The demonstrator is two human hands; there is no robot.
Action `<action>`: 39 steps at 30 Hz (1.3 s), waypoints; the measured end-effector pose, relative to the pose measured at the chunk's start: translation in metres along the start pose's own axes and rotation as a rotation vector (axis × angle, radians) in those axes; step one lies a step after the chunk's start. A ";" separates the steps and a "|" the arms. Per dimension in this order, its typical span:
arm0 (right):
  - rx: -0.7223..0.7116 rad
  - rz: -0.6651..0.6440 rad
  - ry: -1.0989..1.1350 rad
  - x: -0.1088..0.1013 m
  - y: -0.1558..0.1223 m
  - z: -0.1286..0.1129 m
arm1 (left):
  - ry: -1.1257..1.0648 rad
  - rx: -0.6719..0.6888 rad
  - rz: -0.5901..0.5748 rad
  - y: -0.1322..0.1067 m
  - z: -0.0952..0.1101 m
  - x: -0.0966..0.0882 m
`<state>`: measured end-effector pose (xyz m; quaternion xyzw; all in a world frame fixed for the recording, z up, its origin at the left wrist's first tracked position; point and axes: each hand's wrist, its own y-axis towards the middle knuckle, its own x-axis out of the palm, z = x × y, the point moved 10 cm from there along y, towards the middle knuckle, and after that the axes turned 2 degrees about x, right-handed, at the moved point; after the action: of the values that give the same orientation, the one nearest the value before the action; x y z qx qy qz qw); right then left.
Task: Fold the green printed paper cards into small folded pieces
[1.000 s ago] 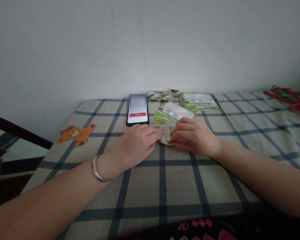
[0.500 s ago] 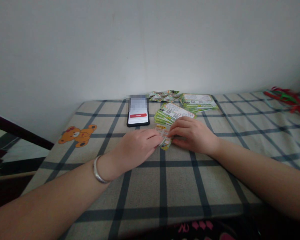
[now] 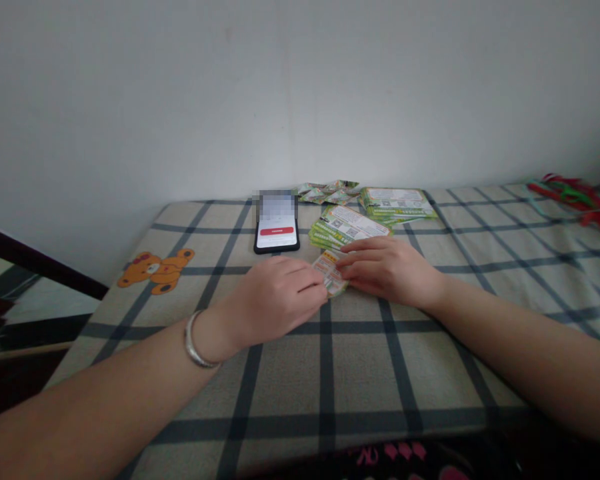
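Between my two hands, low over the checked tablecloth, is a small printed paper card (image 3: 327, 265) with orange-and-white text and green edges. My left hand (image 3: 283, 293), with a silver bangle on its wrist, pinches the card's near left side. The fingers of my right hand (image 3: 380, 268) are closed on its right side and cover that part. Just beyond lies a fanned stack of green-and-white printed cards (image 3: 347, 225), close to my right fingertips.
A phone (image 3: 277, 233) with a lit screen lies left of the stack. Folded papers (image 3: 327, 192) and another card pile (image 3: 399, 202) are near the wall. A bear picture (image 3: 157, 270) marks the left side; red and green items (image 3: 580, 200) lie far right.
The card's near part, earlier angled up in a fold, now looks flatter, with more of its printed face showing. My left hand has shifted slightly; my right hand stays nearly in place.
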<state>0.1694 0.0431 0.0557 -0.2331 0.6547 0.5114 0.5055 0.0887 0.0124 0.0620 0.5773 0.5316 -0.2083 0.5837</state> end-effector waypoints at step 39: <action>0.779 0.014 0.390 0.019 -0.025 0.063 | -0.393 -0.453 0.089 -0.013 -0.052 0.017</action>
<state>0.2091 0.0950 0.0296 -0.1124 0.8835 0.1761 0.4192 0.0636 0.0615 0.0536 0.4038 0.4154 -0.1664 0.7980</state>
